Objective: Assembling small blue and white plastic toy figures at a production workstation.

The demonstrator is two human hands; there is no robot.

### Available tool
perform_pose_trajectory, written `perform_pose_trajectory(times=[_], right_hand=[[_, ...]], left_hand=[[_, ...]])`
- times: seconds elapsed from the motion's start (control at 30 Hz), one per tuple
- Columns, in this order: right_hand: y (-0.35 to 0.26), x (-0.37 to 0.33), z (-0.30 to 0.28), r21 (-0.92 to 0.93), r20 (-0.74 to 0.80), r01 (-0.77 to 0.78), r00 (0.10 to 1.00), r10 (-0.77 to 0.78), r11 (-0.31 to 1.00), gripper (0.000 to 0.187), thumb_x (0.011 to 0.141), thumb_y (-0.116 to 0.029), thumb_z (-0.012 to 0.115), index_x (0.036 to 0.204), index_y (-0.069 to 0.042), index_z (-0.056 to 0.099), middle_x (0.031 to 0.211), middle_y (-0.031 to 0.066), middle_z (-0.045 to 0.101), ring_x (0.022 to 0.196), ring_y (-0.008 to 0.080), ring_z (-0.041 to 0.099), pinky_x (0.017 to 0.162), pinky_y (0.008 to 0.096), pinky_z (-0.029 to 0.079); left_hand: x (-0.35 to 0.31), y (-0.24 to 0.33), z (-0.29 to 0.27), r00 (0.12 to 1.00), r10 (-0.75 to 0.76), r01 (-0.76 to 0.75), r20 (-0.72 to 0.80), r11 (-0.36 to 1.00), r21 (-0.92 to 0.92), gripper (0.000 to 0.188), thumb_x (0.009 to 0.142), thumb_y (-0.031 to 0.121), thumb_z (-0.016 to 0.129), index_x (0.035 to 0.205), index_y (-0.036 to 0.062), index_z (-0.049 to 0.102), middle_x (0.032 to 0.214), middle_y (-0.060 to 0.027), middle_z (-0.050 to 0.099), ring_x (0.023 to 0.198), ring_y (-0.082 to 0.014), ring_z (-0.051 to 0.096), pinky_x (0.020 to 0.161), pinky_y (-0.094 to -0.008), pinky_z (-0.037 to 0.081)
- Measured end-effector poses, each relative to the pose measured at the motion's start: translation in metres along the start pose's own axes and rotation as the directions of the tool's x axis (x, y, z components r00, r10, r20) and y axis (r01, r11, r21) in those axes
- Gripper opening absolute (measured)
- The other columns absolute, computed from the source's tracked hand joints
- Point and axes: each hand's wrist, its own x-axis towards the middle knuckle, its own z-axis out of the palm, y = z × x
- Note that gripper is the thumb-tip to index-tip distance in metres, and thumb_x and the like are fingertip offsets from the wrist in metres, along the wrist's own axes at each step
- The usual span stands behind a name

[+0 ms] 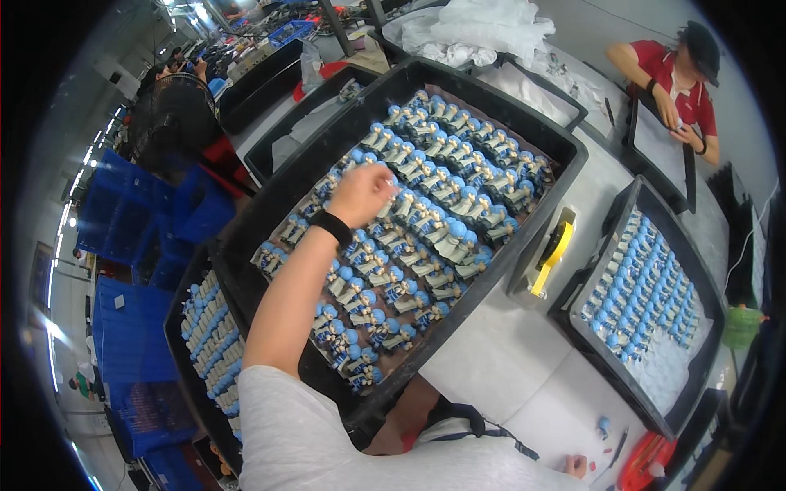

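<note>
My left hand (364,196) reaches into a large black tray (532,237) holding rows of small figurines (442,176) with blue hair and pale bodies. Its fingers are curled together among the figurines near the tray's left middle; whatever they pinch is hidden. A black band circles that wrist. At the lower right, my right hand (575,466) rests low over the white table, only its curled fingers showing. Close to it lie a small blue piece (603,425), tiny red bits (607,450) and a thin dark tool (620,446).
A second black tray (585,319) of blue-haired figurines stands at right, another (176,327) at lower left. Between trays sits a yellow tape roll (557,250). A red dish (647,462) is near my right hand. A co-worker in a red shirt (696,102) handles something small at far right.
</note>
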Motion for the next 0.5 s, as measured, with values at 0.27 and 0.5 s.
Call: perform_pose_trajectory(times=[0.27,0.5], right_hand=[[-0.005,-0.002,0.003,-0.056,0.010,-0.038,0.999,0.039,0.998,0.023,0.069,-0.019,0.067,0.069,-0.005,0.049,0.057,0.0004,0.042,0.052,0.0109,0.038,0.047,0.0270,0.033],[-0.018,-0.007,0.006,-0.025,-0.010,-0.025,1.000,0.025,0.999,0.023,0.069,-0.019,0.067,0.068,-0.005,0.048,0.057,0.0000,0.042,0.053,0.0109,0.038,0.049,0.0264,0.033]], left_hand=[[-0.047,0.070,0.064,0.965,0.225,-0.246,0.135,0.954,0.172,0.044,0.061,0.032,0.079,0.083,0.0030,0.055,0.075,-0.0123,0.060,0.073,-0.0300,0.060,0.066,-0.0383,0.047],[-0.047,0.073,0.069,0.983,0.095,-0.118,0.157,0.982,0.146,0.036,0.064,0.021,0.076,0.085,0.0008,0.056,0.075,-0.0144,0.063,0.072,-0.0314,0.061,0.065,-0.0393,0.048]])
